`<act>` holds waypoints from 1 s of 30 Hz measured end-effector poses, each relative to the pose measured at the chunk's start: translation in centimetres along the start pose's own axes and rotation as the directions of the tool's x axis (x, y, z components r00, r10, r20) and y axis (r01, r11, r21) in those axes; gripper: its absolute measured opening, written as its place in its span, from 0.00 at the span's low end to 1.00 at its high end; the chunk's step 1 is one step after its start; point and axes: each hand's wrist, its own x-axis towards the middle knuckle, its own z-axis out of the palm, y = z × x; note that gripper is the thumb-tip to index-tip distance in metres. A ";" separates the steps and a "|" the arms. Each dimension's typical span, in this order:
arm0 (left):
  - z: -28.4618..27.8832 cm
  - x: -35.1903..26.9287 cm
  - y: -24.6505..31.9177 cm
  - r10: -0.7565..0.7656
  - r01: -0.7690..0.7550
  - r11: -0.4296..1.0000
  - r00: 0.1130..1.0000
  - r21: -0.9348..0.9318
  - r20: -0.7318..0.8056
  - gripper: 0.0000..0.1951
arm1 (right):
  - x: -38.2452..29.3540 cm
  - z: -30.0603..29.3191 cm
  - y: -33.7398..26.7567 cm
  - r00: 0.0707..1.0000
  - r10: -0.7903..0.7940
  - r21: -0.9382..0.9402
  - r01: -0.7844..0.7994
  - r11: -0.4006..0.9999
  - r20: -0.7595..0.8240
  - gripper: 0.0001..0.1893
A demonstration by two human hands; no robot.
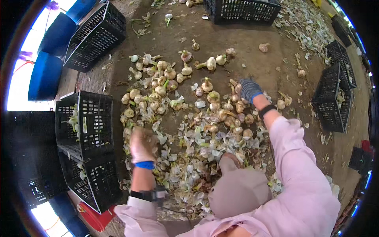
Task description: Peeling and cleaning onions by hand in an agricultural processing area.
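Observation:
My right hand (249, 89), in a grey knit glove with a blue cuff, reaches out over a heap of garlic bulbs (213, 97). A garlic bulb with a stem (236, 86) lies against the thumb side of that glove; whether the fingers grip it is hidden. My left hand (143, 145) wears a pale, soiled glove with a blue cuff and is blurred. It hovers by the left edge of the peelings, below another pile of garlic bulbs (160, 81). Its fingers cannot be made out. Loose garlic skins (189, 174) cover the ground between my arms, around my knee.
Black plastic crates (96, 121) stand at the left, some holding garlic. Another crate (245, 13) stands ahead, and more crates (331, 97) are at the right. Blue barrels (46, 77) line the far left. A red plastic object (96, 217) lies at lower left. Peelings (308, 26) spread at upper right.

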 end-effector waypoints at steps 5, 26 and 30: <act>4.7 -1.8 -8.1 -0.253 0.229 0.955 0.961 0.187 0.115 0.16 | 4.4 1.6 0.3 0.940 0.233 0.012 -0.244 0.970 0.249 0.26; 6.4 -31.4 3.0 0.748 -0.910 0.374 0.409 0.177 0.522 0.45 | -33.8 -23.1 -19.8 0.815 -0.578 0.991 0.039 0.126 0.041 0.13; 5.3 -34.2 2.6 0.549 -0.677 0.707 0.707 0.204 0.446 0.31 | -36.1 -23.0 -20.6 0.753 -0.615 0.822 0.492 0.288 -0.235 0.11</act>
